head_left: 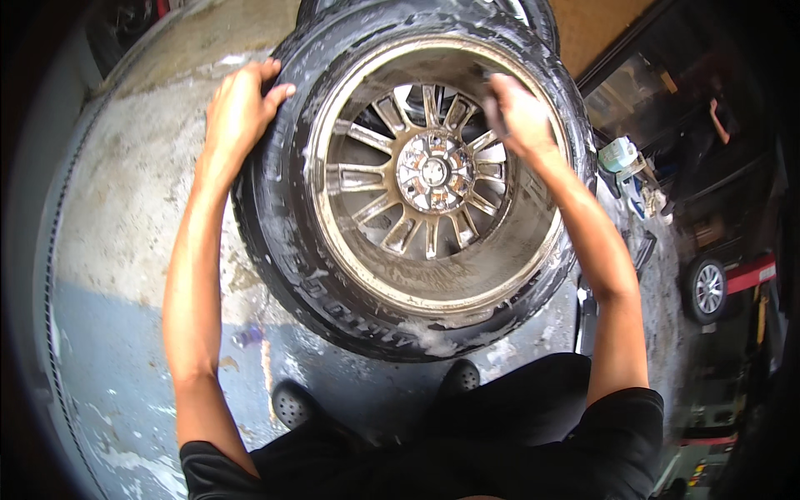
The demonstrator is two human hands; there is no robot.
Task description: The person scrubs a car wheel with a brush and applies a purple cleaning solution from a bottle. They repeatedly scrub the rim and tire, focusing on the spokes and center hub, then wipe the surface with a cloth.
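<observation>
A large black tire (pixel 287 242) on a dirty multi-spoke wheel rim (pixel 433 310) fills the middle, its hollow inner side facing up. White suds cling to the sidewall and barrel. My left hand (pixel 239 108) grips the tire's upper left edge, thumb and fingertips on the rubber. Over the rim's upper right inner wall, my right hand (pixel 523 117) is closed around something dark, smeared by motion, whose kind I cannot make out. The hub at the spokes' centre shows rusty patches.
Another tire (pixel 546 21) shows behind this one. To the right are a pale green jug (pixel 617 154), a person (pixel 718 123) in dark clothes, a smaller wheel (pixel 708 290) and a red bar (pixel 752 275). My dark clogs (pixel 293 403) stand on the wet, blue-painted floor.
</observation>
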